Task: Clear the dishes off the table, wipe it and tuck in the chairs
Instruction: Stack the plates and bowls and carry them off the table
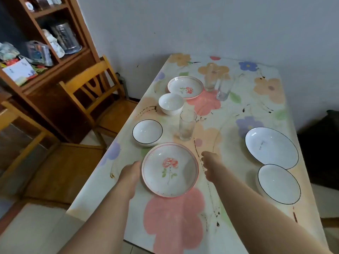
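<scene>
On the flower-patterned desk (229, 116), the left hand (131, 173) grips a white rose-printed shallow plate (170, 169); the right hand (211, 165) hovers beside it, loose and empty.

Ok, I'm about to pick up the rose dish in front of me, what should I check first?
1. Left hand on the white shallow dish with a red rose and pink rim: at its left rim, ok.
2. Left grip under the rim: hidden by the dish, cannot tell.
3. Right hand on the dish: beside the right rim, a gap shows, not ok.
4. Dish empty: nothing in it, ok.
5. Tall clear drinking glass beyond the dish: upright and apart from it, ok.
6. Small white bowl with a dark rim: apart from the dish, ok.
</scene>
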Demonstrator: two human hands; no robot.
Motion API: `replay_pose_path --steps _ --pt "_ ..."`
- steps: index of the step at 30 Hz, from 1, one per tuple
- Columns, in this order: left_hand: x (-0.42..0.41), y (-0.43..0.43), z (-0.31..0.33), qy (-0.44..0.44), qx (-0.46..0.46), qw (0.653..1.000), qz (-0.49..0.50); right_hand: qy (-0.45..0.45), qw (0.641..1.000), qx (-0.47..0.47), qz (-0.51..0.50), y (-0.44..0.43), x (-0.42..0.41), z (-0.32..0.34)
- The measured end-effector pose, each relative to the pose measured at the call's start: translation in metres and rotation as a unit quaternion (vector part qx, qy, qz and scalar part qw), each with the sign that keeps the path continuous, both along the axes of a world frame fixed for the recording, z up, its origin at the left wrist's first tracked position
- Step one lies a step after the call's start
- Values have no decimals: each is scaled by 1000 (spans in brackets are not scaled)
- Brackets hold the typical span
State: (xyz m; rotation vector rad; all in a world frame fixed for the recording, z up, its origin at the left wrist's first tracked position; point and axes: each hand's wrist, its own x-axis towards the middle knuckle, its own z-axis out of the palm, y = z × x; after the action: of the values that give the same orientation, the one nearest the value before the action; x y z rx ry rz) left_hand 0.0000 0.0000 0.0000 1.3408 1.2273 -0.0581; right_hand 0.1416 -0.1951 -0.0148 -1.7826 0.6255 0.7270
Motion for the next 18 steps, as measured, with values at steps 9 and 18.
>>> replay_pose_path --steps 9,18 --pt "17 7 -33 0 -14 999 -39 3 998 46 -38 16 -10 -23" --pt "21 -11 -34 -31 -45 997 -63 18 998 6 -59 -12 -21 -23"
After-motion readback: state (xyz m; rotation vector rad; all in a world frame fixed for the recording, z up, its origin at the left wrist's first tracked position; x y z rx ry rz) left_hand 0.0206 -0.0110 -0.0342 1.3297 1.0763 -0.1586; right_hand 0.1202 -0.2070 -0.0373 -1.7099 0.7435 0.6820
